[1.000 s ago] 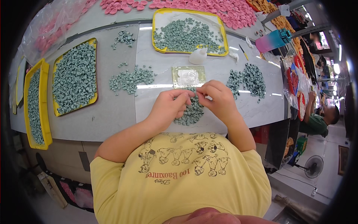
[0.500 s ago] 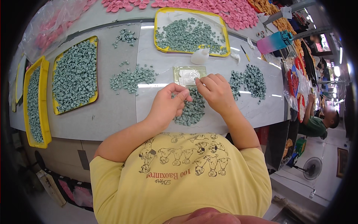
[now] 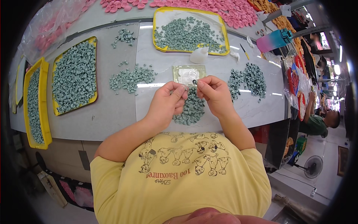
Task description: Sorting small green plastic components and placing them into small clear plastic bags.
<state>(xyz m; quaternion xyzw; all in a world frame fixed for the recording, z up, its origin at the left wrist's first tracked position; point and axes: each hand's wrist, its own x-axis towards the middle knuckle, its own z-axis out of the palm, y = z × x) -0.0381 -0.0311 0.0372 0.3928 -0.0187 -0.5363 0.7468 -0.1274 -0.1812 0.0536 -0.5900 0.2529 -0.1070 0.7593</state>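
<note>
My right hand (image 3: 215, 95) pinches a small dark green piece (image 3: 194, 81) between thumb and fingertips, just over the near edge of a flat pad with a pale, shiny surface (image 3: 189, 74). Beside it, my left hand (image 3: 166, 101) is closed, thumb pressed against the forefinger; whatever lies between them is too small to make out. A pile of little grey-green moulded pieces (image 3: 190, 110) lies on the table below and between both hands. Behind the pad, a white squeeze bottle (image 3: 199, 55) leans by a yellow-rimmed tray (image 3: 153, 31) of similar pieces.
Loose green pieces form heaps at left (image 3: 133, 78) and right (image 3: 254, 82). Two yellow trays (image 3: 96, 89) (image 3: 45, 123) of green pieces stand far left. A thin knife-like tool (image 3: 244, 52) and a pink-blue bottle (image 3: 274, 41) lie at right. Pink pieces (image 3: 231, 11) cover the back.
My right hand has drawn back from the pad and turned, and a dark piece now shows at its fingertips. My left hand has shifted slightly, its fingers more closed.
</note>
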